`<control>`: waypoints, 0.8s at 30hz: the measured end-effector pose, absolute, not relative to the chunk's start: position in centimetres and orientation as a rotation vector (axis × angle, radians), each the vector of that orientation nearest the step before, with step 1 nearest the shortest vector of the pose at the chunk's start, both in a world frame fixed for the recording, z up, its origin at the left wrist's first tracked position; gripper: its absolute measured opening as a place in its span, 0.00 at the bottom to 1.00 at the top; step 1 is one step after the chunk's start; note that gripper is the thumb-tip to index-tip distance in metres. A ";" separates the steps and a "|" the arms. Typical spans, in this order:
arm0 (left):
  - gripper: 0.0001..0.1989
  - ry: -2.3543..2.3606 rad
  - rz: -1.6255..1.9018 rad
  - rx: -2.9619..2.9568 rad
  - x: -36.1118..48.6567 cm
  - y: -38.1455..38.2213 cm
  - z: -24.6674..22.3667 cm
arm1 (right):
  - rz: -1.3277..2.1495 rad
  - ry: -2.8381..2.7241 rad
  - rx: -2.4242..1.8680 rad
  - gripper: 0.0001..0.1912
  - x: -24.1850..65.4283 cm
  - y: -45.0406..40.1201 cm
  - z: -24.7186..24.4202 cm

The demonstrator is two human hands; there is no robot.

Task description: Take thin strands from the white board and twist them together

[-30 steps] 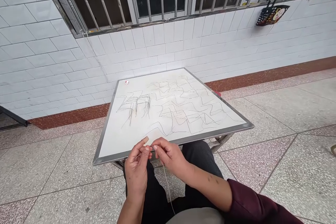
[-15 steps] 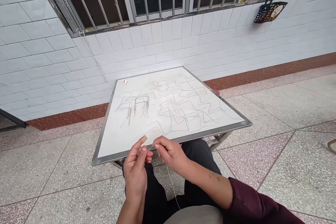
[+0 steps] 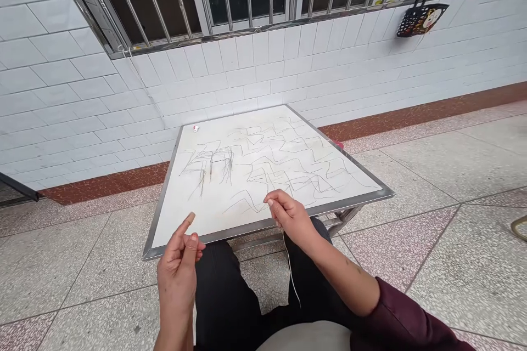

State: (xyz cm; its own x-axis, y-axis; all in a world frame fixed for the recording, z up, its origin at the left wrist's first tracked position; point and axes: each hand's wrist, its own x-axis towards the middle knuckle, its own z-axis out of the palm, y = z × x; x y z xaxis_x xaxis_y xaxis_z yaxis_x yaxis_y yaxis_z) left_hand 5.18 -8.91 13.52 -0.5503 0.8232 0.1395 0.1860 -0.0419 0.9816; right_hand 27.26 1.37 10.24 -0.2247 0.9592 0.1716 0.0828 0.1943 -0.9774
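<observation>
My right hand [image 3: 290, 216], above the table's near edge, is closed in a pinch, and a thin pale string [image 3: 291, 274] hangs from it down over my lap. To the left, my left hand [image 3: 181, 255] has its thumb pressed against curled fingers. Its index finger points up and wears a tan wrap [image 3: 190, 218] at the tip; whatever the pinch holds is too fine to make out. Thin dark bent wires or threads [image 3: 284, 167] lie spread over the white tabletop [image 3: 173, 230]. A denser bunch of them [image 3: 212, 162] lies at the left.
A small white and red object [image 3: 196, 128] sits at the table's far left corner. Metal edging [image 3: 255, 227] frames the tabletop. Behind stands a white tiled wall [image 3: 230, 82] with a barred window, where a dotted bag [image 3: 422, 19] hangs. My legs are under the near edge.
My hands were together over the table's near edge with a fine strand between them. They have moved apart, left hand to the left, right hand rightward and up, the pale string moving with the right.
</observation>
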 end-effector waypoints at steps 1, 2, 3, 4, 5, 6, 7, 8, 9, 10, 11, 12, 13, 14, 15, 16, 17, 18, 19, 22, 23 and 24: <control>0.27 1.742 1.644 1.070 5.3 -8.9 13.7 | 1.191 -1.545 -1.015 0.08 27.2 1.2 10.3; 0.27 1.746 1.628 1.088 5.6 -8.9 13.8 | 1.211 -1.570 -0.988 0.08 27.1 0.9 10.4; 0.27 1.741 1.587 1.122 6.1 -8.8 14.0 | 1.229 -1.600 -0.958 0.08 26.8 0.6 10.4; 0.27 1.729 1.531 1.163 6.7 -8.8 14.1 | 1.247 -1.628 -0.930 0.08 26.5 0.2 10.4; 0.27 1.711 1.471 1.206 7.3 -8.7 14.1 | 1.262 -1.656 -0.909 0.08 26.2 -0.2 10.5; 0.27 1.691 1.418 1.244 8.0 -8.6 14.1 | 1.270 -1.684 -0.895 0.08 25.9 -0.5 10.5; 0.27 1.673 1.378 1.273 8.5 -8.6 14.1 | 1.272 -1.713 -0.882 0.08 25.7 -0.8 10.5; 0.27 1.657 1.351 1.293 9.0 -8.6 14.1 | 1.267 -1.741 -0.869 0.08 25.5 -1.0 10.6; 0.27 1.643 1.333 1.309 9.3 -8.6 14.1 | 1.257 -1.767 -0.852 0.08 25.4 -1.1 10.7; 0.26 1.633 1.314 1.329 9.5 -8.7 14.1 | 1.245 -1.790 -0.833 0.08 25.4 -1.2 10.8; 0.26 1.627 1.292 1.357 9.5 -8.8 14.1 | 1.233 -1.809 -0.816 0.07 25.4 -1.2 10.8; 0.26 1.624 1.267 1.398 9.5 -8.8 14.1 | 1.227 -1.826 -0.804 0.08 25.5 -1.2 10.9; 0.25 1.623 1.235 1.450 9.4 -8.9 14.2 | 1.224 -1.841 -0.797 0.08 25.6 -1.2 10.9; 0.25 1.626 1.199 1.508 9.2 -9.0 14.3 | 1.218 -1.858 -0.793 0.08 25.6 -1.1 10.9; 0.25 1.632 1.163 1.565 9.0 -9.1 14.4 | 1.209 -1.880 -0.790 0.09 25.7 -1.1 10.8; 0.24 1.642 1.131 1.613 8.8 -9.1 14.5 | 1.191 -1.903 -0.786 0.09 25.7 -1.0 10.8; 0.24 1.653 1.104 1.648 8.7 -9.2 14.6 | 1.168 -1.927 -0.783 0.09 25.7 -1.0 10.6; 0.24 1.663 1.086 1.667 8.6 -9.2 14.7 | 1.144 -1.947 -0.783 0.09 25.6 -1.0 10.5; 0.24 1.672 1.074 1.674 8.5 -9.3 14.7 | 1.126 -1.961 -0.786 0.09 25.6 -1.0 10.4; 0.25 1.674 1.071 1.658 8.5 -9.2 14.7 | 1.121 -1.959 -0.808 0.09 25.4 -1.0 10.2; 0.26 1.669 1.075 1.649 8.5 -9.2 14.6 | 1.126 -1.951 -0.816 0.09 25.4 -1.0 10.1; 0.26 1.664 1.084 1.641 8.6 -9.2 14.5 | 1.130 -1.945 -0.820 0.09 25.3 -1.0 10.0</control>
